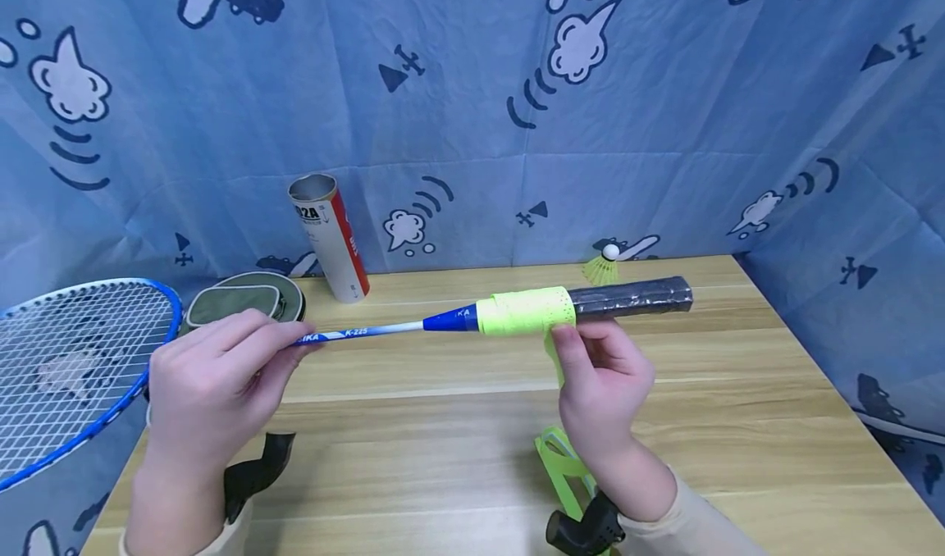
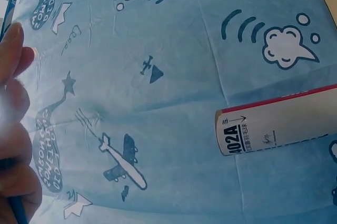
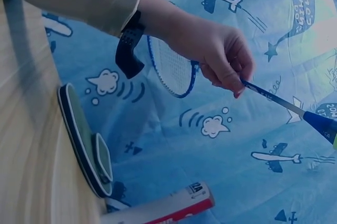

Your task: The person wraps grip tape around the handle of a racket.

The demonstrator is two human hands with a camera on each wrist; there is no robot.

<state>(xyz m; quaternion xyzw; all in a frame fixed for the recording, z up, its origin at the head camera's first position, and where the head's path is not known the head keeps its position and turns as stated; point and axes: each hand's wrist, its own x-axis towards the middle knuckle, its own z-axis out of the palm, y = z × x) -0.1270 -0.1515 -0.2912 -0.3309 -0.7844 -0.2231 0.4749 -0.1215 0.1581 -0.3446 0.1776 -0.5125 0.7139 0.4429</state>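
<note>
A blue and white badminton racket point(image 1: 391, 328) is held roughly level over the table in the head view, its strung head at the far left. My left hand point(image 1: 214, 384) pinches the shaft between thumb and fingers; the right wrist view shows this same hand point(image 3: 224, 58) from the side. Neon yellow grip tape point(image 1: 524, 311) wraps the handle's inner part, beside the blue cone. The outer part of the handle point(image 1: 635, 296) is bare black. Just under the wrap's edge, my right hand point(image 1: 609, 384) pinches the tape, whose loose tail point(image 1: 564, 466) hangs down past the wrist.
Behind the racket, a white and red shuttlecock tube point(image 1: 332, 240) stands on the wooden table point(image 1: 413, 458). A green zipped case point(image 1: 236, 302) lies left of it. At the table's back edge is a yellow shuttlecock point(image 1: 602, 266). Blue printed cloth point(image 1: 472, 129) hangs behind.
</note>
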